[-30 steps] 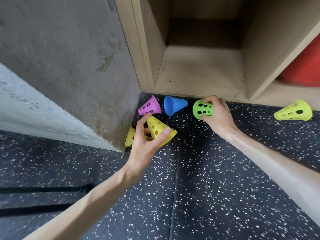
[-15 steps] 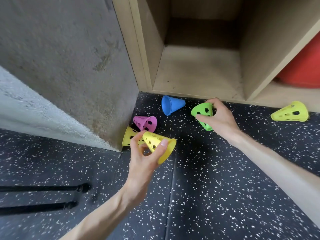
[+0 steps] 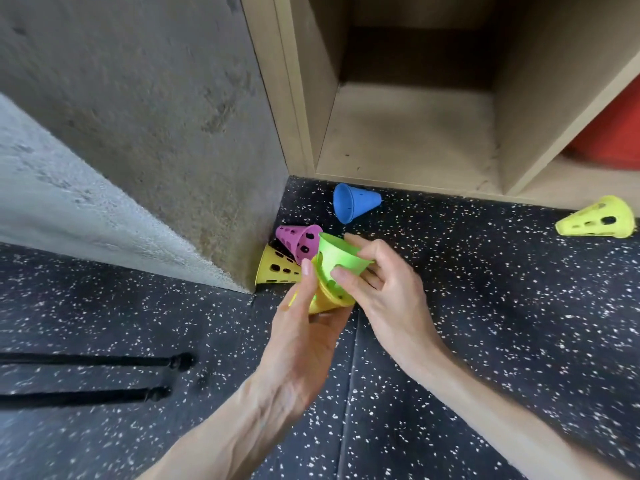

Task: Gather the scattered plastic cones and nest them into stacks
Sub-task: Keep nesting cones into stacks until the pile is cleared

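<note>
My left hand (image 3: 301, 327) grips a yellow perforated cone (image 3: 327, 301), wide end up. My right hand (image 3: 384, 292) holds a green cone (image 3: 337, 261) whose narrow end sits partly inside the yellow one. On the floor behind them lie a pink cone (image 3: 298, 239) and another yellow cone (image 3: 275, 270), both against the wall corner. A blue cone (image 3: 353, 202) rests on its side near the cabinet's front edge. A lime-yellow cone (image 3: 599, 218) lies on its side far right.
A wooden cabinet (image 3: 408, 140) with open compartments stands ahead; something red (image 3: 616, 133) sits in the right compartment. A concrete wall (image 3: 138, 116) fills the left. Two black rods (image 3: 86, 379) lie on the speckled rubber floor (image 3: 485, 323) at left.
My right hand lifted the green cone off the floor and brought it left into the yellow cone in my left hand. My left hand tipped the yellow cone open end up.
</note>
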